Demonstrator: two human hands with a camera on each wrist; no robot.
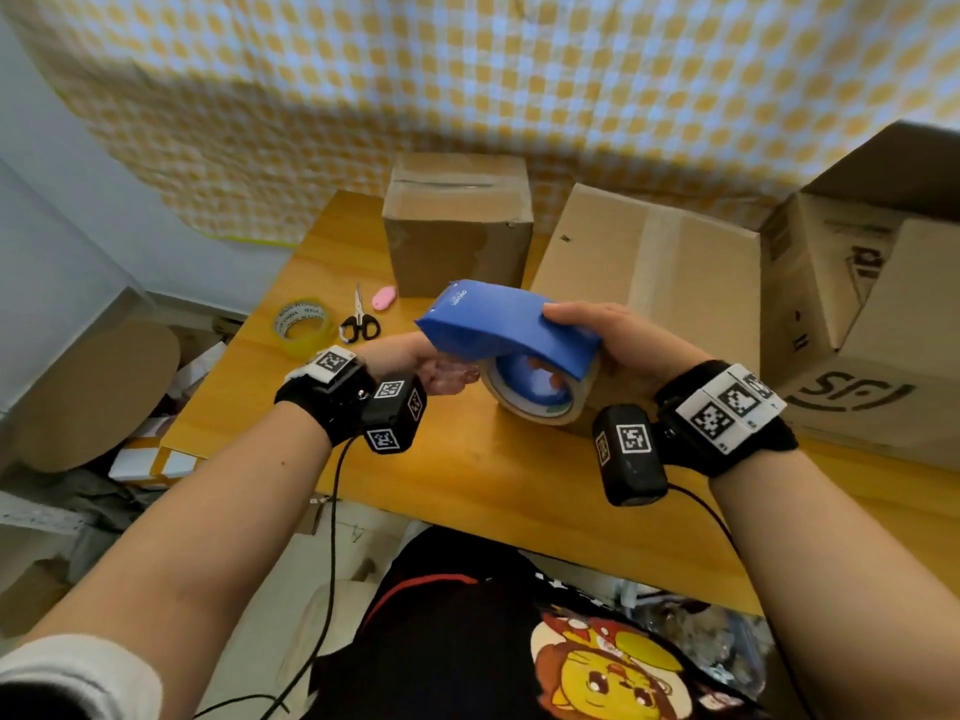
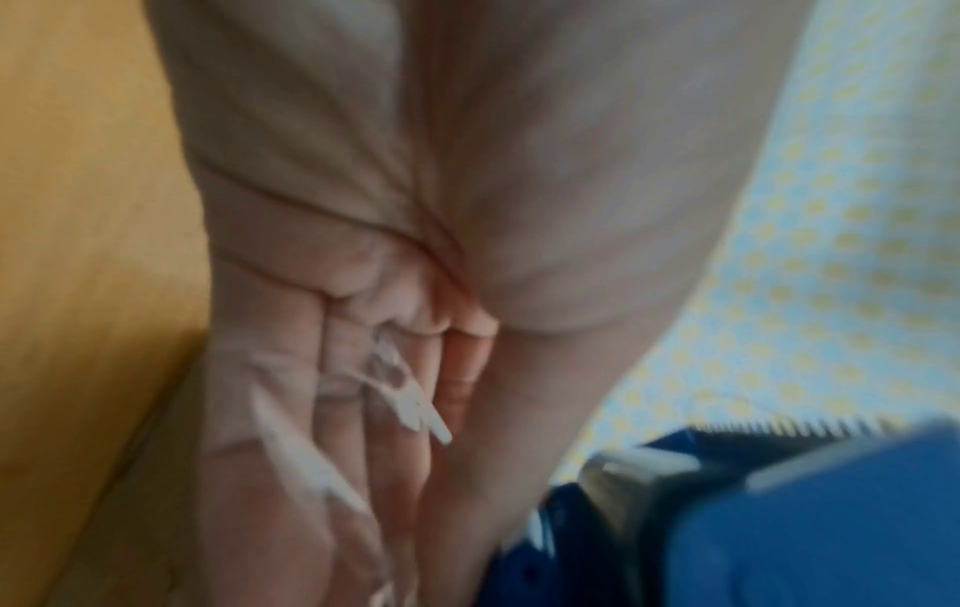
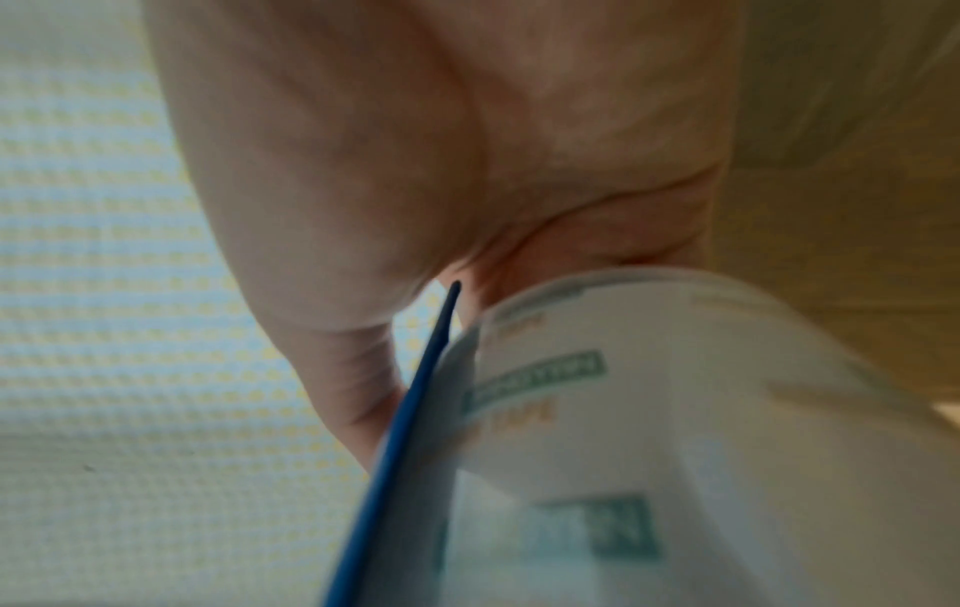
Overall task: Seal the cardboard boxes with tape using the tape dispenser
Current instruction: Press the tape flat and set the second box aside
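Tape dispenser (image 1: pixel 506 324), blue, was held above the counter (image 1: pixel 467 475) by the right hand (image 1: pixel 618 337), whose thumb was laid on top of its rear end while the other fingers were curled beneath, seen through the roll's core. The tape roll (image 1: pixel 535 392) was mounted under the dispenser. The left hand (image 1: pixel 415 358) was placed under the dispenser's front end, fingers nearly straight, with a crumpled piece of clear tape (image 1: pixel 449 379) lying against them.

Only the head view showed the three boxes: a small box (image 1: pixel 457 226) at the back of the counter, a flat box (image 1: pixel 649 267) to its right and a large box (image 1: pixel 862 304) at the far right. A spare roll (image 1: pixel 304 327), scissors (image 1: pixel 359 322) and a small pink thing (image 1: pixel 384 297) were seen left of the dispenser, well apart from it.

In the left wrist view, blurred, the tape (image 2: pixel 410 394) was seen stuck across the fingers (image 2: pixel 364 451), and the dispenser's toothed blade (image 2: pixel 810 427) was shown at lower right, a detail hidden from the head camera. In the right wrist view, also blurred, the roll's printed white core (image 3: pixel 649 410) and the dispenser's thin blue edge (image 3: pixel 410 410) were shown against the palm (image 3: pixel 442 143).
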